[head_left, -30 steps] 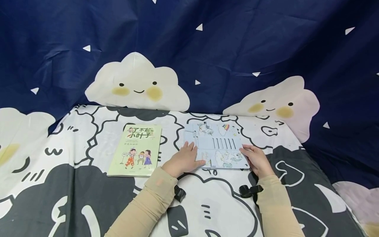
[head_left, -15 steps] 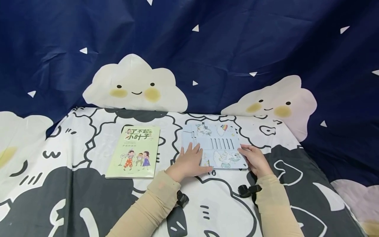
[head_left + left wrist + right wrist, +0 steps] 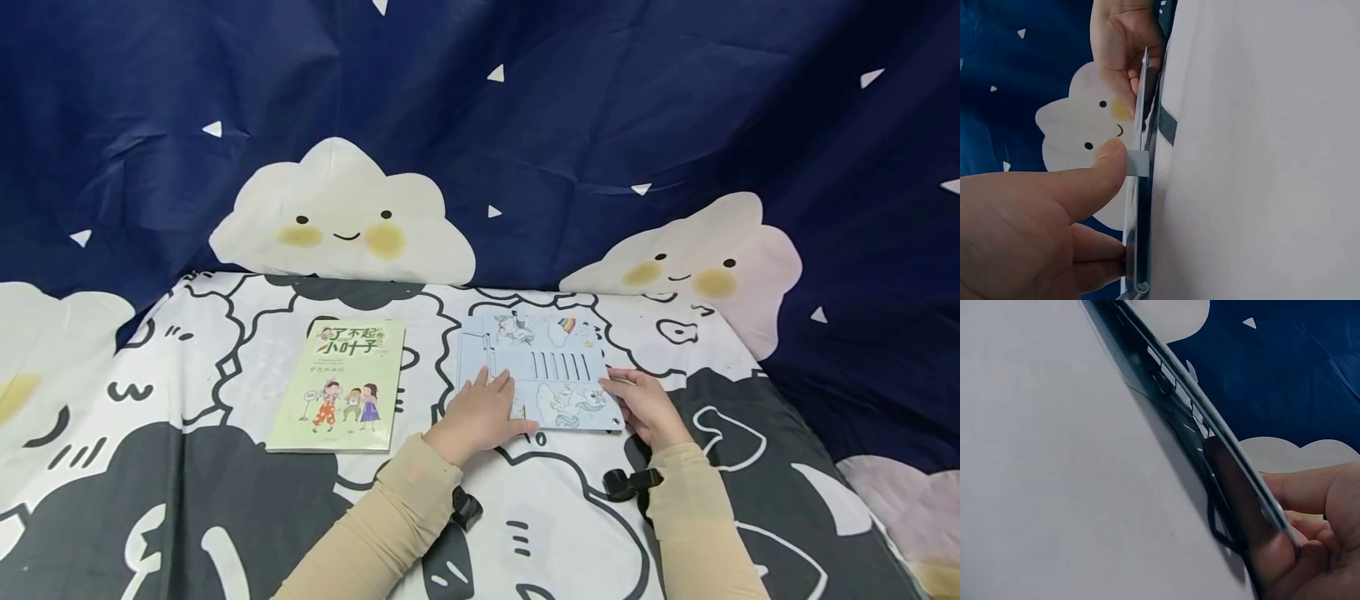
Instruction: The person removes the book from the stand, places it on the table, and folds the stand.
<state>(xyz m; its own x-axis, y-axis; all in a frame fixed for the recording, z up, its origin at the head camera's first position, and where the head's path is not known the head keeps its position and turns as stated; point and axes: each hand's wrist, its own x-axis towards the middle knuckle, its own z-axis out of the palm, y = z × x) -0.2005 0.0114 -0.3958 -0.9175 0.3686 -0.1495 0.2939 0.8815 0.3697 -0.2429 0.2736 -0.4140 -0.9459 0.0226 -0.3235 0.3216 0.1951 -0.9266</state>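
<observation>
A light blue book stand point(image 3: 562, 364) with unicorn prints and a row of slots lies on the cloth in the head view. My left hand point(image 3: 480, 414) rests flat on its left part, fingers spread. In the left wrist view the left thumb point(image 3: 1110, 159) touches a small grey clip point(image 3: 1139, 164) on the stand's near edge. My right hand point(image 3: 643, 406) pinches the right edge. Its fingers reach under the panel point(image 3: 1210, 419) in the right wrist view, where that side is tilted up off the cloth. The underside is mostly dark.
Left of the stand lies a green book point(image 3: 337, 387) with cartoon children on its cover. A black and white sheep-print cloth point(image 3: 555, 517) covers the table. Behind hangs a navy curtain point(image 3: 570, 108) with clouds and triangles.
My left hand has slid right over the stand and spread its fingers. The stand's right edge has risen a little in my right hand. The green book has stayed in place.
</observation>
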